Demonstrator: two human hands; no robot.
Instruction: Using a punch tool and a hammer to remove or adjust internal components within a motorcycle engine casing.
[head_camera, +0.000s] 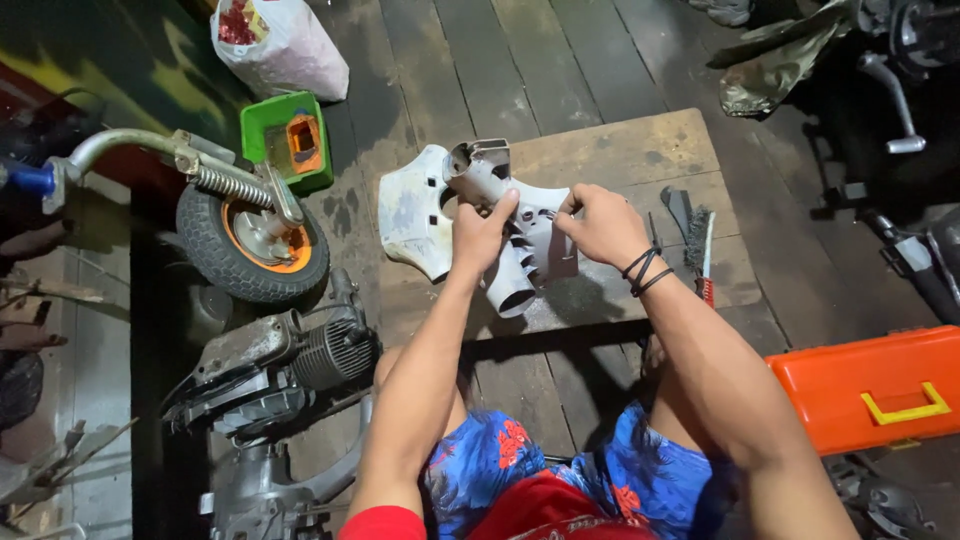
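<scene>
both forearms reach out, left hand (478, 235) and right hand (598, 225) each gripping the grey scooter headset cover (505, 225) above the wooden board (620, 150); it may slip onto the wire brush (697, 235).

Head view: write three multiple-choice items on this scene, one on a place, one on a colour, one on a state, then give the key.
1. Where does the toolbox lie?
A. to the person's right
B. on the wooden board
C. beside the wheel

2. What colour is the wheel hub?
A. blue
B. orange
C. white

3. How is the grey part held?
A. by both hands
B. by the left hand only
C. by no hand

Key: 1 A, it sits at the lower right, off the board. 2 B, orange shows inside the black tyre. 3 A, the left hand and right hand both grip it.
</scene>
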